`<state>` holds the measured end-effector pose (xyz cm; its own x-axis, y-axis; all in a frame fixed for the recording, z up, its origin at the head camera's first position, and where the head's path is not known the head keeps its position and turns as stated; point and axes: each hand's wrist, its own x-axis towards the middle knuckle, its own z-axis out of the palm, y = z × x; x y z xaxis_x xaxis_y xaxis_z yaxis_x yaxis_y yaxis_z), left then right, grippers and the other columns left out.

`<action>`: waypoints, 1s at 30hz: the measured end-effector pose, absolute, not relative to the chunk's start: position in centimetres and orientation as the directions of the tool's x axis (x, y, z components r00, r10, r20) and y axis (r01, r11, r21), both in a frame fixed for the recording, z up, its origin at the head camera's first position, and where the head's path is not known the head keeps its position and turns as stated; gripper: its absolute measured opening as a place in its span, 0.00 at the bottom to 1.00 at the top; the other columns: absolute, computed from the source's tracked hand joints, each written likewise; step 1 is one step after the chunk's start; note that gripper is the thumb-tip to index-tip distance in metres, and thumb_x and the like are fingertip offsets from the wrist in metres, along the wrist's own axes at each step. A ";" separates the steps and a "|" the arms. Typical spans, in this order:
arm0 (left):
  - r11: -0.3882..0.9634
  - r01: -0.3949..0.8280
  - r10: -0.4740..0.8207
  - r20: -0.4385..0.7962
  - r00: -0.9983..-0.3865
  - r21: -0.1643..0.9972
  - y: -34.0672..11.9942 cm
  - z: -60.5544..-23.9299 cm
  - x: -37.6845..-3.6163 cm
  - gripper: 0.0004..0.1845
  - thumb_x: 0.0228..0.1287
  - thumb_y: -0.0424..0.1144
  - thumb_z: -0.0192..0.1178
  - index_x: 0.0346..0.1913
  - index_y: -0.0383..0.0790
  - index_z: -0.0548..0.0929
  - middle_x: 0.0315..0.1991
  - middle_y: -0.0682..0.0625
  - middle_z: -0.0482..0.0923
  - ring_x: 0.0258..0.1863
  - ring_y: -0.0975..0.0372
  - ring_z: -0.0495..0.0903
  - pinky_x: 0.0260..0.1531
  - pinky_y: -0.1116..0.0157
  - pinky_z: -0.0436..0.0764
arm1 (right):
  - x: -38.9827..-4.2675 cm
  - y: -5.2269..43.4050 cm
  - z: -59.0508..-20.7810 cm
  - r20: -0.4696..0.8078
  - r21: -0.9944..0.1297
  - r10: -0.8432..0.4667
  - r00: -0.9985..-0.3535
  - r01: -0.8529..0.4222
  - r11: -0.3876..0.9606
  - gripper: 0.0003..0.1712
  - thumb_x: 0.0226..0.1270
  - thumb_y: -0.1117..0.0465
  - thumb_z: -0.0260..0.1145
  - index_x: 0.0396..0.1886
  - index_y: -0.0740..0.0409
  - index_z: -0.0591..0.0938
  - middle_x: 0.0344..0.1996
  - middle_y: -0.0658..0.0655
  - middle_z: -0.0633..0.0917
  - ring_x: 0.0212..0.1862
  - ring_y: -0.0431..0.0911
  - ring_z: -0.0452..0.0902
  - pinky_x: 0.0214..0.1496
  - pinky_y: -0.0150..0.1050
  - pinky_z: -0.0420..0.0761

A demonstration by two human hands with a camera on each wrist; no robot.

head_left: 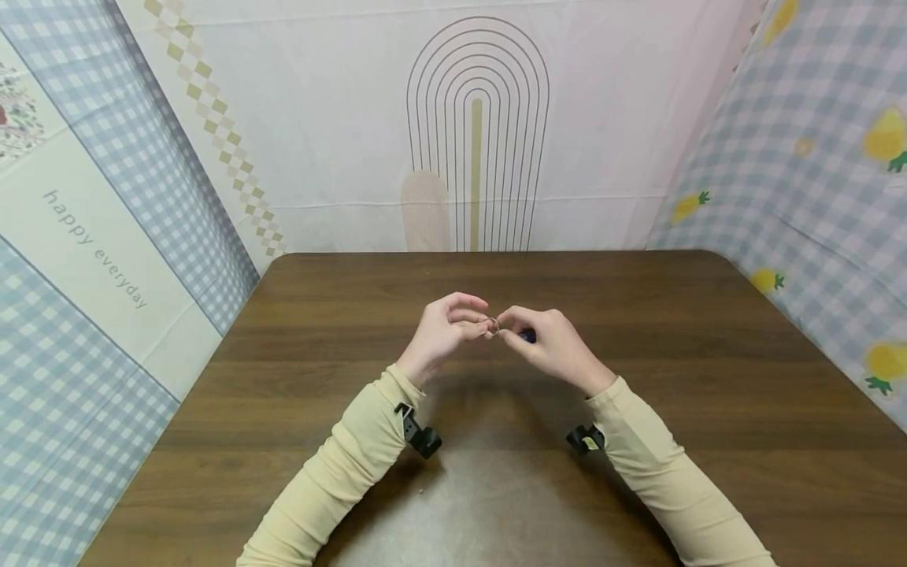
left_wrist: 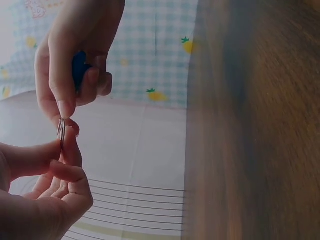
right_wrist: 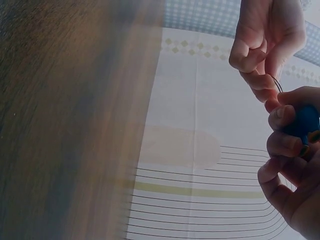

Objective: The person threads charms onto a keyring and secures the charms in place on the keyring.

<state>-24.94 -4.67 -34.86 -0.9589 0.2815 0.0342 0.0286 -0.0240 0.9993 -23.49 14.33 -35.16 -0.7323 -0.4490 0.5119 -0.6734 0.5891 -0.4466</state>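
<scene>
Both forearms angled inward, left grip and right grip raised close together, both pinching

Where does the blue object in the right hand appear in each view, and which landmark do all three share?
Head: blue object, right of and below centre, partly hidden by the right hand.
Left wrist: blue object, upper left, partly hidden by that hand.
Right wrist: blue object, right edge, about mid-height.
Shared landmark: brown table.
</scene>
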 end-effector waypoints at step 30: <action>0.002 -0.021 0.316 -0.020 -0.948 1.000 -5.0 -34.6 -24.8 0.16 0.60 0.26 0.62 0.51 0.27 0.77 0.30 0.53 0.83 0.29 0.66 0.83 0.35 0.66 0.80 | -23.5 14.3 -35.3 0.492 -0.468 -0.452 -0.744 -0.664 0.583 0.09 0.63 0.66 0.65 0.43 0.57 0.84 0.24 0.49 0.87 0.25 0.35 0.77 0.30 0.31 0.74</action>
<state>-24.84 -4.96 -34.62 -0.9484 0.3164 -0.0201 -0.0206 0.0018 0.9998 -23.55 14.34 -35.28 -0.7437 -0.4522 0.4923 -0.6642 0.5829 -0.4680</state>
